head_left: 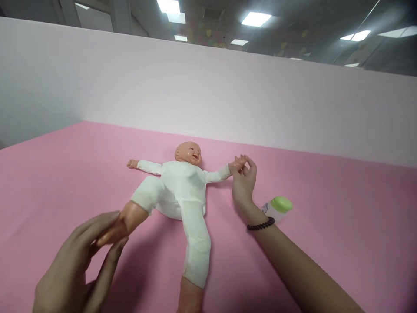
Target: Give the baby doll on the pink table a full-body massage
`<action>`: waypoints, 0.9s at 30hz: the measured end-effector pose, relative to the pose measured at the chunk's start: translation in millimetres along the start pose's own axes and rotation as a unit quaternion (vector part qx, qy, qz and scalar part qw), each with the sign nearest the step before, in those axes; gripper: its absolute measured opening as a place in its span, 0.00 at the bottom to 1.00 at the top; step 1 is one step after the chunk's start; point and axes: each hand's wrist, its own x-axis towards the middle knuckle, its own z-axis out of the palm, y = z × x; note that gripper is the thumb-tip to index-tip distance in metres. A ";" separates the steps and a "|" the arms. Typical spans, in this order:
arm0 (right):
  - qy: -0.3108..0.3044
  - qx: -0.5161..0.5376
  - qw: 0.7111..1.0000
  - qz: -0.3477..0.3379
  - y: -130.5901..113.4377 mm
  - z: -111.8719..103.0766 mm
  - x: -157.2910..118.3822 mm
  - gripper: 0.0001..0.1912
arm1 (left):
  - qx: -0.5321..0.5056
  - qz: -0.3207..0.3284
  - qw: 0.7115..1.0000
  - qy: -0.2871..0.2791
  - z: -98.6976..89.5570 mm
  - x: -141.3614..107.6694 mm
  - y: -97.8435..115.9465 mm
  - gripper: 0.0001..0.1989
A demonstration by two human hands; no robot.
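A baby doll (184,184) with a white cloth body lies on its back on the pink surface, its head pointing away from me. My left hand (78,256) is closed around the doll's foot on the left side, and that leg is raised off the surface. At the right, my right hand (245,180) pinches the doll's small hand between thumb and fingers, with that arm stretched out sideways. The doll's other arm lies spread to the left. Its other leg reaches toward me, with the foot cut off by the frame's lower edge.
Beside my right wrist, partly hidden behind it, lies a white bottle with a light green cap (282,204). The pink tabletop (342,226) stretches widely around the doll. A white partition (208,91) stands along the back edge.
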 end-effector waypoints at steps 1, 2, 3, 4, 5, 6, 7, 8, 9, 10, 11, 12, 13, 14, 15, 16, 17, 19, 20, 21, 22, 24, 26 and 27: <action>-0.038 -0.012 0.998 -0.045 -14.4 5.9 -1.1 0.33 | 0.009 0.018 1.000 -0.011 2.4 13.4 3.9 0.16; -0.073 -0.024 0.993 -0.087 -27.9 12.0 -2.9 0.32 | 0.013 0.040 0.999 -0.026 5.2 26.2 7.8 0.14; -0.107 -0.034 0.986 -0.126 -39.7 18.0 -5.6 0.31 | 0.008 0.059 0.997 -0.046 8.2 37.9 11.3 0.12; -0.140 -0.046 0.976 -0.163 -48.9 23.7 -9.4 0.29 | 0.002 0.073 0.995 -0.062 11.3 48.1 14.3 0.12; -0.169 -0.061 0.963 -0.199 -55.3 28.9 -14.3 0.28 | -0.002 0.080 0.994 -0.077 14.5 56.3 16.5 0.12; -0.196 -0.078 0.949 -0.234 -58.6 33.5 -20.4 0.27 | -0.004 0.083 0.992 -0.090 17.8 62.4 18.0 0.12; -0.223 -0.097 0.933 -0.267 -58.9 37.3 -27.3 0.26 | -0.003 0.083 0.992 -0.100 21.3 66.6 18.7 0.12; -0.250 -0.115 0.914 -0.298 -56.7 40.4 -34.6 0.26 | -0.001 0.081 0.991 -0.108 25.1 69.1 19.0 0.13; -0.275 -0.133 0.895 -0.324 -52.5 42.8 -42.1 0.26 | 0.000 0.081 0.990 -0.115 29.0 70.2 18.8 0.12; -0.298 -0.151 0.877 -0.345 -47.1 44.4 -49.3 0.26 | 0.000 0.082 0.989 -0.122 33.1 70.5 18.4 0.12; -0.316 -0.169 0.861 -0.361 -41.3 45.5 -55.9 0.26 | -0.002 0.084 0.988 -0.128 37.1 70.2 17.8 0.12; -0.325 -0.188 0.850 -0.371 -36.0 46.0 -61.5 0.26 | -0.006 0.086 0.988 -0.131 40.8 69.8 17.1 0.12; -0.329 -0.204 0.842 -0.376 -31.9 46.1 -65.8 0.25 | -0.009 0.089 0.987 -0.134 44.1 69.6 16.4 0.12; -0.331 -0.218 0.837 -0.377 -29.3 45.9 -68.8 0.23 | -0.012 0.093 0.986 -0.136 46.5 69.7 15.8 0.12; -0.337 -0.226 0.834 -0.375 -28.6 45.3 -70.3 0.23 | -0.016 0.099 0.986 -0.137 47.8 70.3 15.3 0.12; -0.346 -0.229 0.830 -0.372 -29.8 44.7 -70.3 0.22 | -0.021 0.106 0.985 -0.137 47.8 71.2 14.8 0.12; -0.359 -0.228 0.828 -0.366 -32.8 44.0 -68.8 0.22 | -0.029 0.112 0.984 -0.137 46.3 72.1 14.3 0.12; -0.375 -0.217 0.833 -0.344 -42.6 42.8 -61.8 0.23 | -0.050 0.115 0.983 -0.131 38.6 72.7 13.4 0.13; -0.368 -0.205 0.845 -0.329 -48.3 42.3 -56.4 0.24 | -0.062 0.110 0.984 -0.122 32.6 71.2 12.9 0.13; -0.348 -0.189 0.864 -0.312 -53.5 41.6 -49.9 0.24 | -0.073 0.100 0.986 -0.112 25.2 67.8 12.2 0.14; -0.319 -0.169 0.886 -0.291 -57.7 40.7 -42.5 0.24 | -0.082 0.083 0.988 -0.100 17.0 62.3 11.2 0.15; -0.239 -0.122 0.933 -0.238 -60.4 37.3 -25.1 0.24 | -0.096 0.037 0.991 -0.081 0.3 44.3 7.2 0.17; -0.150 -0.071 0.971 -0.173 -53.0 31.3 -6.2 0.26 | -0.111 -0.010 0.991 -0.074 -12.4 19.6 -1.1 0.17; -0.096 -0.037 0.984 -0.145 -45.4 27.6 2.9 0.27 | -0.119 -0.018 0.990 -0.073 -16.0 6.6 -7.2 0.17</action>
